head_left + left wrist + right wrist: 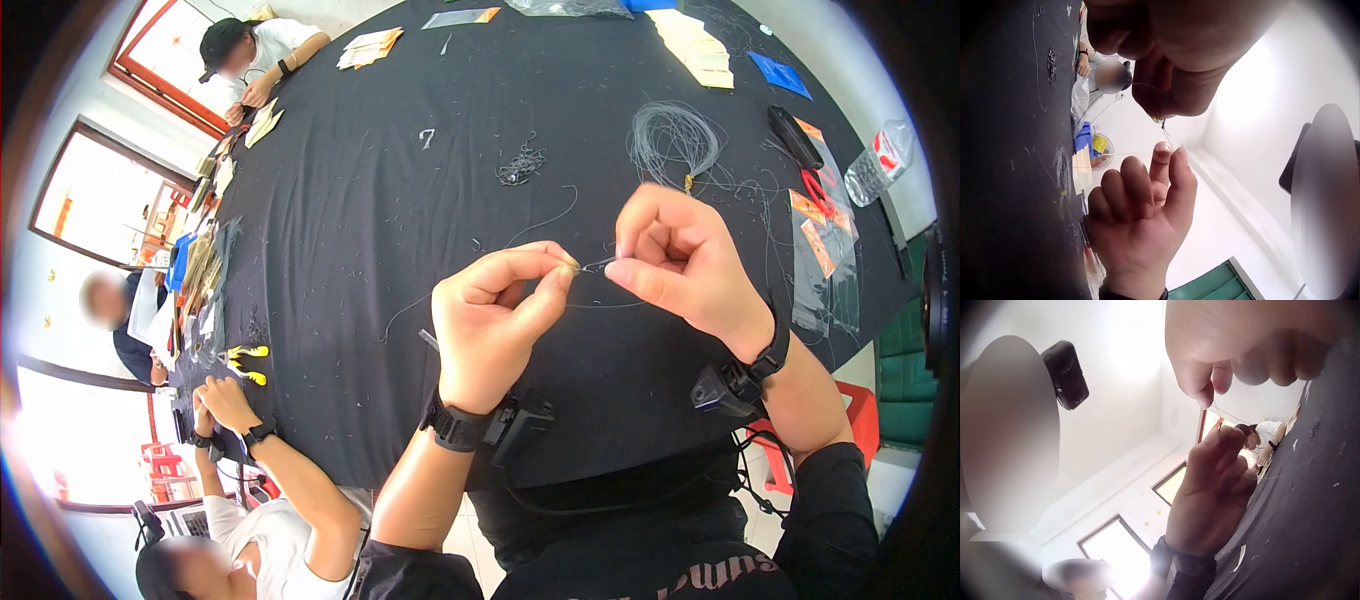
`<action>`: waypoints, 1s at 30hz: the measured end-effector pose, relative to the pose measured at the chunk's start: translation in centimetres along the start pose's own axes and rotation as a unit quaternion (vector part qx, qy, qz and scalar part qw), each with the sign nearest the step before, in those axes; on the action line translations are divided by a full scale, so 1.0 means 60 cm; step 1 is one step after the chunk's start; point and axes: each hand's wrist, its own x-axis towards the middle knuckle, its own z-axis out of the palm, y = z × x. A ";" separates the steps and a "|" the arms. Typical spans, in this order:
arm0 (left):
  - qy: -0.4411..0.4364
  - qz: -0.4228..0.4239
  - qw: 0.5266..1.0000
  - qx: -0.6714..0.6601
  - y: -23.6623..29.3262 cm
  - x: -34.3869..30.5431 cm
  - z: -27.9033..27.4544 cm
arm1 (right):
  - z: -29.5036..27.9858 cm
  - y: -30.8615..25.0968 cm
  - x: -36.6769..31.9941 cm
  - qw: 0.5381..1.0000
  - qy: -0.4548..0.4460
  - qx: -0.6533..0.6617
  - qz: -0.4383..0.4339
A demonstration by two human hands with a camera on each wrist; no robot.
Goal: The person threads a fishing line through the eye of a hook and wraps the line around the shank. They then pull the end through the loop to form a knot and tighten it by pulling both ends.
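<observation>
My left hand pinches a small dark fishing hook between thumb and forefinger, most of it hidden by the fingertips. Thin clear fishing line runs from there across a short gap to my right hand, whose thumb and forefinger pinch it. Both hands are raised over the near side of the black-covered table. A loose length of line trails past the left hand. Beyond the hands lie a tangled pile of small dark hooks and a coil of clear line.
At the right lie red-handled scissors, a black case, clear packets and a plastic bottle. Paper cards sit at the back. Yellow-handled pliers lie left, near another person's hands.
</observation>
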 end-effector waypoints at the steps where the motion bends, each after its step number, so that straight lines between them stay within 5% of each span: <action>1: 0.000 0.003 1.000 -0.002 -0.003 0.000 -0.001 | 0.000 0.001 0.000 1.000 -0.003 -0.021 -0.016; 10: -0.003 -0.003 1.000 -0.008 -0.003 0.000 -0.002 | -0.001 -0.008 -0.001 0.993 0.009 -0.053 -0.108; 13: -0.005 -0.003 1.000 -0.007 -0.002 0.000 -0.002 | -0.021 0.003 0.004 0.978 -0.072 -0.056 -0.188; 17: -0.006 0.006 1.000 -0.012 -0.003 0.000 -0.002 | -0.004 -0.009 0.006 0.969 0.015 -0.198 -0.150; 23: -0.008 0.000 1.000 -0.030 -0.003 -0.001 0.000 | 0.006 -0.011 -0.001 0.987 0.047 -0.149 -0.025; 30: -0.006 0.001 1.000 0.004 0.000 -0.001 0.006 | 0.006 -0.008 -0.002 0.990 0.048 -0.129 -0.012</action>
